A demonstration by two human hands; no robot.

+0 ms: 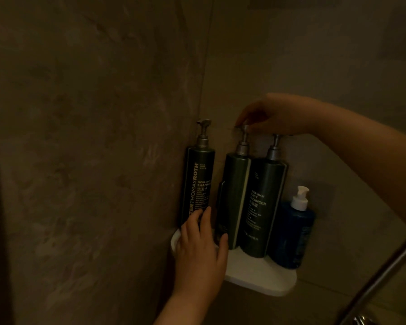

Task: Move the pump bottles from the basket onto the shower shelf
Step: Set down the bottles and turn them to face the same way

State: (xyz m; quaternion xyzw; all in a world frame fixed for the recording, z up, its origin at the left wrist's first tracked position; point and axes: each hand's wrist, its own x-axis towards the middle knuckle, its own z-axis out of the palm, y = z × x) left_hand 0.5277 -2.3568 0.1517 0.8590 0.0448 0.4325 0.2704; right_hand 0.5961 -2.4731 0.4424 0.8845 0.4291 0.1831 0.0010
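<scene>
The fingers (243,121) of the right hand (279,114) are pinched down over the metal pump head of the middle dark green pump bottle (234,202), closed on it from above, probably to turn the spout or seat the bottle squarely. The fingers (203,219) of the left hand (199,249) are spread and loosely open. Their tips touch the foot of the tall dark green shampoo pump bottle (197,184) and the thumb rests against the base of the middle one, so this hand seems to steady the two bottles rather than grip either.

All the bottles stand upright on the white corner shower shelf (267,280). The shampoo bottle is just behind the left fingertips, hard against the mottled brown stone wall (92,137). The middle bottle hangs straight below the right fingers. Touching it on the side away from the left hand stands the dark green body cleanser pump bottle (263,202), its pump head hidden under the right palm. Beyond that, farthest from both hands, is a short blue pump bottle with a white pump (293,233).

The basket is out of view. Judging by the full shelf, the moving looks nearly done, with only straightening left. The bottles are packed tightly, so a careless twist could tip a neighbour.
</scene>
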